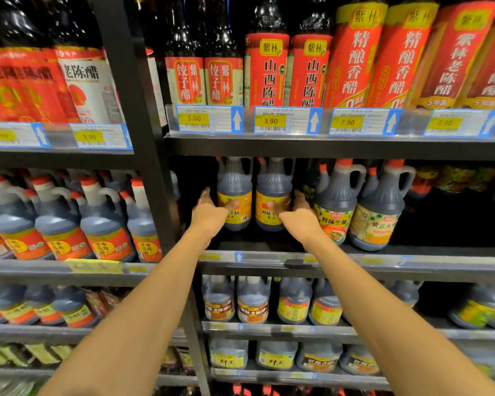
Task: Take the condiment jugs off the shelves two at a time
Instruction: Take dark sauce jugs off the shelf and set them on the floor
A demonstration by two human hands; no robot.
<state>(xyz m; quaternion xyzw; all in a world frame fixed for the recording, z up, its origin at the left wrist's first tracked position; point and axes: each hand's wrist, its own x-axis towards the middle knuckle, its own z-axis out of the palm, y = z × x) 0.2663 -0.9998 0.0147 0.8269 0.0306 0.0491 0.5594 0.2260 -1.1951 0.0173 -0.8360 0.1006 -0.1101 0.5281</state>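
Both hands clasped a pair: left hand (209, 214) on one jug (235, 192), right hand (300, 217) on its neighbour (273, 192); next, seemingly, lifting them off the shelf (412, 260).

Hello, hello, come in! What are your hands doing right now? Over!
Left hand grips the left jug. Right hand grips the jug beside it. Both jugs on the shelf. Nothing in the way.

Left hand (210, 214) and right hand (297, 215) apparently grip two yellow-labelled jugs (235, 192) side by side.
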